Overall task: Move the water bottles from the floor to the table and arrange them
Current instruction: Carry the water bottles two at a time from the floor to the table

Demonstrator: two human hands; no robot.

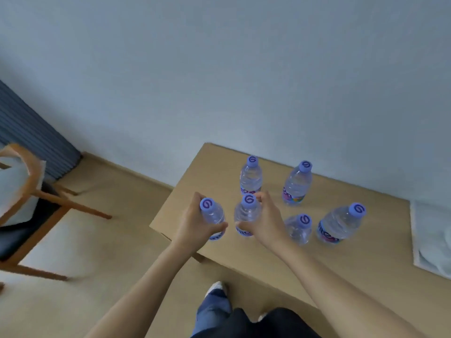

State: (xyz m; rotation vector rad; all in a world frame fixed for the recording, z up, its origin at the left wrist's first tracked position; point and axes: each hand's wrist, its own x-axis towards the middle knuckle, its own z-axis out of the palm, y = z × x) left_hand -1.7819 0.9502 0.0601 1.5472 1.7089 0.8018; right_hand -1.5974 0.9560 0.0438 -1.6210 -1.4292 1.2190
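Head view, looking down at a low wooden table (244, 264) against a pale wall (219, 69). Left hand (195, 225) grips a water bottle (213, 215) around its body, over the table's left edge near the left corner; bottle base hidden by the fingers, so whether it touches the tabletop cannot be told. Right hand (264, 223) grips a second bottle (246, 214) just beside the first, fingers wrapped round the far side, thumb at the near side; its base also unclear.

Four more bottles stand upright on the table: far-left bottle (251, 175) and far-right bottle (297, 184) near the back edge, a near bottle (300, 228) partly hidden behind the right wrist, and a right bottle (341, 223) beside it. All have purple caps; labels blurred, only partly readable.

White cloth (432, 240) at the table's right edge, cut off by the frame. Wooden chair (36, 191) at left, motion-blurred and cut off. Person's jeans leg (212, 311) and shoe (216, 287) show on the floor (97, 240) below.
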